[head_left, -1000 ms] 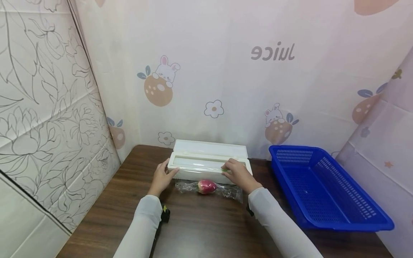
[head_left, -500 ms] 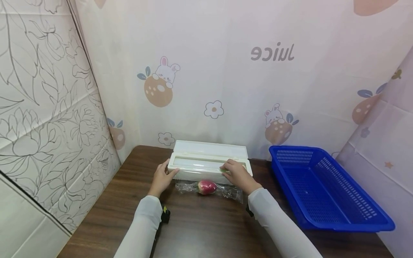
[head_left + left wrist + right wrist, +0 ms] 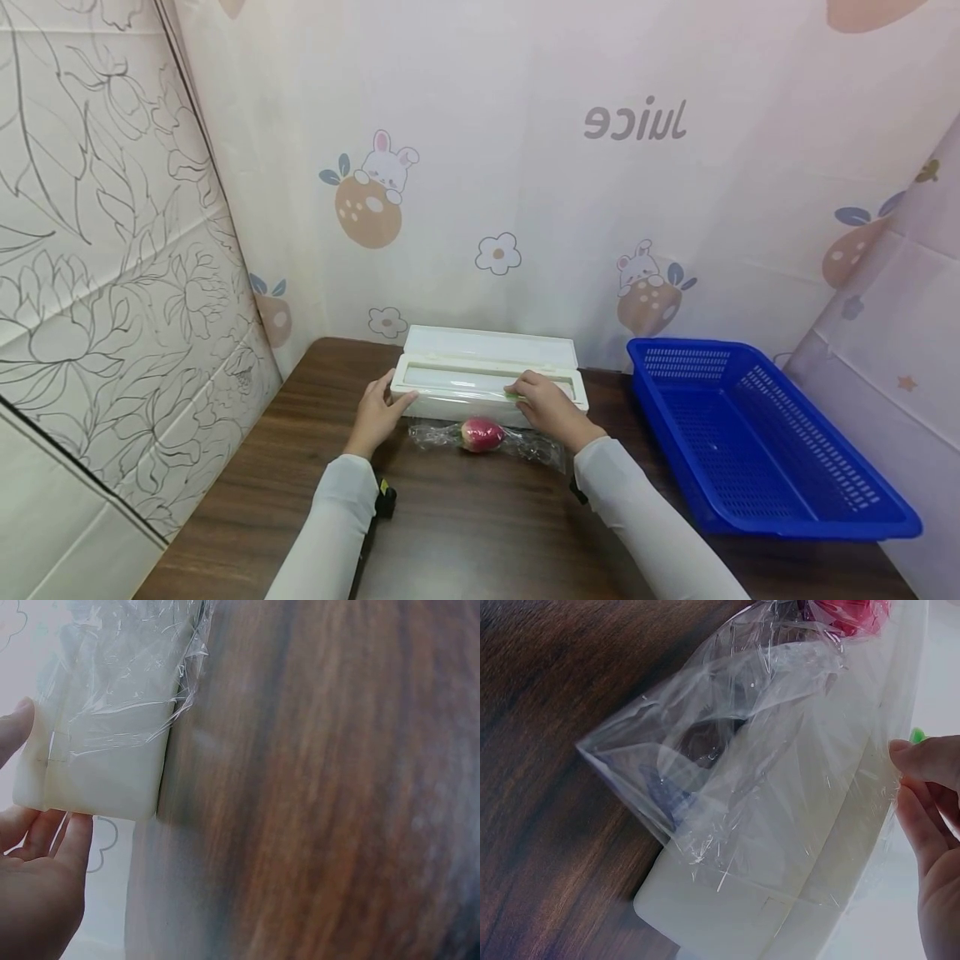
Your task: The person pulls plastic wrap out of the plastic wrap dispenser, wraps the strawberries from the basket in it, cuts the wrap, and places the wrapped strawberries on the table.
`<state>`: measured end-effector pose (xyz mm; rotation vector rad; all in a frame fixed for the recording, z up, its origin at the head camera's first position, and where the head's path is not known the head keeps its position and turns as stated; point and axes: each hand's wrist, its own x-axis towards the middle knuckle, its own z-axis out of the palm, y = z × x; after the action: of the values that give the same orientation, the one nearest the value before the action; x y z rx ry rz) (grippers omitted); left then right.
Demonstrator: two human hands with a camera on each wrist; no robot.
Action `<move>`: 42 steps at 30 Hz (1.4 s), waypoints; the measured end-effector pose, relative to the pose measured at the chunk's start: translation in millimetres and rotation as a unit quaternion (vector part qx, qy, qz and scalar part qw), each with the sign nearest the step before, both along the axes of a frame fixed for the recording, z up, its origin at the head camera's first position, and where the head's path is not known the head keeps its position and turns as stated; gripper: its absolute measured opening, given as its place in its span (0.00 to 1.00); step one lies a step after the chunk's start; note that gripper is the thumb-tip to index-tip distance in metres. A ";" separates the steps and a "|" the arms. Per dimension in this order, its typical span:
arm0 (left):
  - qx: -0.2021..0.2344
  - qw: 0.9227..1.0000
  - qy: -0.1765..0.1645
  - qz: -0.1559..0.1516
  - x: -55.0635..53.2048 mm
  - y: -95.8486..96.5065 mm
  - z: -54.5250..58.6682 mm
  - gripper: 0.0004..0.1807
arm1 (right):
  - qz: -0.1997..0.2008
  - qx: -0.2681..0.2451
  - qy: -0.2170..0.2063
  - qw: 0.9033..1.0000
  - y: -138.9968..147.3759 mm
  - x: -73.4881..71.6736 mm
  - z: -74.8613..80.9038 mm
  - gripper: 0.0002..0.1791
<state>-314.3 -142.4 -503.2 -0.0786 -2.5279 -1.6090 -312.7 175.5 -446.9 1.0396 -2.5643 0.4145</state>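
Observation:
A white cling film dispenser box (image 3: 457, 410) stands near the table's back edge, its lid (image 3: 491, 343) raised. My left hand (image 3: 373, 418) grips its left end, thumb at the front and fingers round the end. At the front rim towards the right, my right hand (image 3: 551, 407) pinches a small green slide cutter (image 3: 917, 735), mostly hidden by the fingers. Clear cling film (image 3: 727, 765) hangs over the box's front onto the table. In front of the box lies a pinkish-red fruit (image 3: 482, 434) with a pale end, covered by the film.
A blue perforated plastic basket (image 3: 757, 450) stands on the right side of the brown wooden table (image 3: 465, 525). Behind the box hangs a printed curtain (image 3: 495, 167); another drawn-flower curtain (image 3: 112, 275) lines the left side.
My right hand has slid a little to the left along the box's front rim with the green slide cutter. The left hand, box and fruit stay in place.

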 end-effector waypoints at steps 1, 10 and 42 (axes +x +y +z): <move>0.001 1.000 -0.001 0.001 0.4 0.0 0.5 0.45 | 0.000 -0.001 -0.001 1.000 -0.2 0.1 0.0 0.16; 0.003 1.000 -0.007 0.003 1.7 0.2 2.3 0.44 | 0.020 0.008 -0.012 1.000 -3.6 -0.5 0.0 0.20; 0.004 1.000 -0.006 0.004 3.0 2.0 5.8 0.41 | -0.031 -0.047 -0.067 0.996 -16.1 0.8 3.4 0.13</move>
<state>-311.3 -140.4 -497.4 -0.0571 -2.5280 -1.6214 -311.8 159.4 -443.5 0.9264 -2.6568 0.6016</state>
